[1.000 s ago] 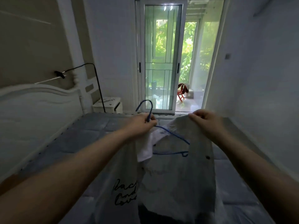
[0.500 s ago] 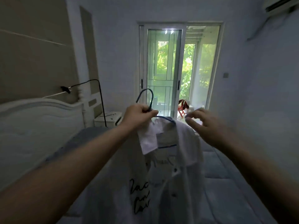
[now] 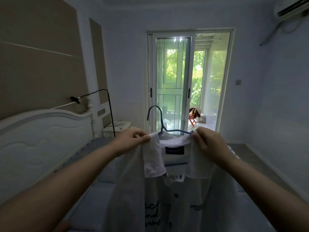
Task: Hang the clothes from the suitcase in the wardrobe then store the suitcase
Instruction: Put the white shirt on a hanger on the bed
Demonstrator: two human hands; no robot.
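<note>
**Shirt squared on the hanger, held up by both shoulders**

Half a second back the right hand was open and off the cloth while the left gripped the hanger's neck; now both have shifted to the shirt's shoulders and the garment faces the camera with its collar spread. Left hand (image 3: 132,141) is pinched shut on the white shirt (image 3: 173,190) at its left shoulder, at centre-left of the frame. Right hand (image 3: 209,143) is pinched shut on the opposite shoulder, at centre-right. The hands are apart, with the collar and its dark label between them.

The blue hanger (image 3: 160,121) pokes up from the collar just above and between the hands, its hook in front of the sliding glass door (image 3: 173,84). Its lower bar shows faintly through the cloth below the label. Neither hand appears to touch the wire itself.

Risks, as I judge them: with only fabric gripped, the hanger could tip or slide out of one shoulder if the pull turns uneven, and the open-fronted shirt could then slip down toward the bed (image 3: 103,181) in the lower frame. The left collar flap is folded over and may stay creased if hung so. Neither wardrobe nor suitcase is in view, so a turn and a carry remain.
</note>
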